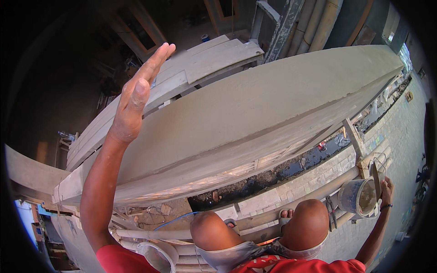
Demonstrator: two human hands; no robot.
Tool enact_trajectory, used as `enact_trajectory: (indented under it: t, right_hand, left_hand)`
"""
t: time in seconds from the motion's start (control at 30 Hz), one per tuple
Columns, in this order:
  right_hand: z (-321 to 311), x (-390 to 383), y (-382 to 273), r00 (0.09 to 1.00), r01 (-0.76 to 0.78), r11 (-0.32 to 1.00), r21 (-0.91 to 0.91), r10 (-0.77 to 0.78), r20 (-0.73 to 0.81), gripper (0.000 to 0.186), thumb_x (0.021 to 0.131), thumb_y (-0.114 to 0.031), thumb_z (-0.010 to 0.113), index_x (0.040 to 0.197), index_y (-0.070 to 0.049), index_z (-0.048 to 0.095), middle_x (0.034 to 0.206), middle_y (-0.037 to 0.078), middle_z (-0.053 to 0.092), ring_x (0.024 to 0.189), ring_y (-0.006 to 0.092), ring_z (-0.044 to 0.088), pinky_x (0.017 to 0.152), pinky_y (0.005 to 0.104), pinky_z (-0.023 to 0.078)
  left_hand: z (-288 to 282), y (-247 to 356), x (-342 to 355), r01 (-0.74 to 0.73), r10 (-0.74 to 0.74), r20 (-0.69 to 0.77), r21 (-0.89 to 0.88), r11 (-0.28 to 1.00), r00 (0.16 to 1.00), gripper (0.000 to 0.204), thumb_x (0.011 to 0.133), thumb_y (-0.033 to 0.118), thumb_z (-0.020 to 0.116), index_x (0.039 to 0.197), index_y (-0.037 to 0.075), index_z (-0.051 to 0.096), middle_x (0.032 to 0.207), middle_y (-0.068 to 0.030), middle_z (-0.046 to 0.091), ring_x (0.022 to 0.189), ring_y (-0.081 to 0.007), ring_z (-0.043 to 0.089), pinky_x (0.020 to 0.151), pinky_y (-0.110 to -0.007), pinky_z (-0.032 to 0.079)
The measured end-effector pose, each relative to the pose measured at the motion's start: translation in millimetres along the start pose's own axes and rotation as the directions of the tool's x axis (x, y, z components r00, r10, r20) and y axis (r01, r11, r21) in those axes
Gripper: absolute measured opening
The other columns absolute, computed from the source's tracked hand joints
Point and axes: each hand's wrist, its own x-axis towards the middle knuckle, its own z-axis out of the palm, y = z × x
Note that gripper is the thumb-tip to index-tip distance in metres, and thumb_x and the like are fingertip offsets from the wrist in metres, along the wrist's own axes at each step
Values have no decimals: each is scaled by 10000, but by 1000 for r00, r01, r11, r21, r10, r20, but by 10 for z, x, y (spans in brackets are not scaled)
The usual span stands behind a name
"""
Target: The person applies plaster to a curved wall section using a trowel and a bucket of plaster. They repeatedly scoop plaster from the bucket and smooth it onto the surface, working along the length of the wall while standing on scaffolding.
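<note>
My left hand is raised over the near left part of a long, grey plastered concrete ledge. Its fingers are stretched out and it holds nothing. Far to the right, my right hand is closed at the handle of a trowel, whose dark, narrow blade dips toward the mouth of a bucket. Grey wet mortar shows inside that bucket. The grip itself is partly hidden. A second bucket stands at the lower left, beside my left knee.
Bamboo poles form the scaffold under my feet. Below runs a ditch with dark water and rubble, next to a paved street. Long boards lie behind the ledge. A wooden post rises near the right bucket.
</note>
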Motion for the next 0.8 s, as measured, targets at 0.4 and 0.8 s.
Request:
enact_trajectory:
  t: [0.4,0.8]
  right_hand:
    - [373,-187,-544,969,127,777,616,-230,90,467,997,-293,482,1378,-24,457,1281,102,556,1147,181,558,955,326,461]
    - [612,-661,-1182,835,512,820,258,-545,75,446,1025,-212,425,1403,22,400,1314,126,533,1163,198,557,959,346,471]
  left_hand:
    - [157,689,-590,-7,-195,-44,-983,186,980,862,946,656,301,1516,27,151,1566,-257,80,1454,-409,78,1168,-546,133]
    - [762,460,-1812,47,-49,-1,265,963,999,185,712,105,803,853,84,684,1028,-51,701,1100,-272,623,1063,-497,373]
